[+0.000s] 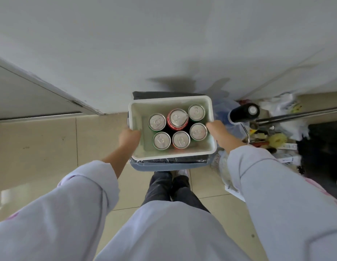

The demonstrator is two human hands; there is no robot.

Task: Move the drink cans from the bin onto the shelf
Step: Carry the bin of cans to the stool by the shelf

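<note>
- A white bin [171, 103] is gripped at its two short sides: the left hand [129, 137] is curled over the rim at 9 o'clock, the right hand [217, 129] is closed over the rim at 3 o'clock.
- The fingertips of both hands are hidden behind the bin walls, so how far they wrap cannot be told.
- Six drink cans [181, 139] are seen standing upright inside the bin, in two rows of three, crowded toward the 3 o'clock side; only their silver tops are clear.
- The red can [178, 118] at 12 o'clock in the cluster is the one whose colour is plain; the sides of the others are mostly hidden, with only slivers of green or red visible.
- A grey-blue container [164, 166] shows beneath the bin at 6 o'clock, largely covered by it.
- No shelf can be made out.
- At 3 o'clock, a black bottle [245, 113] and blurred clutter [277, 140] lie on the floor, cut off by the edge.
</note>
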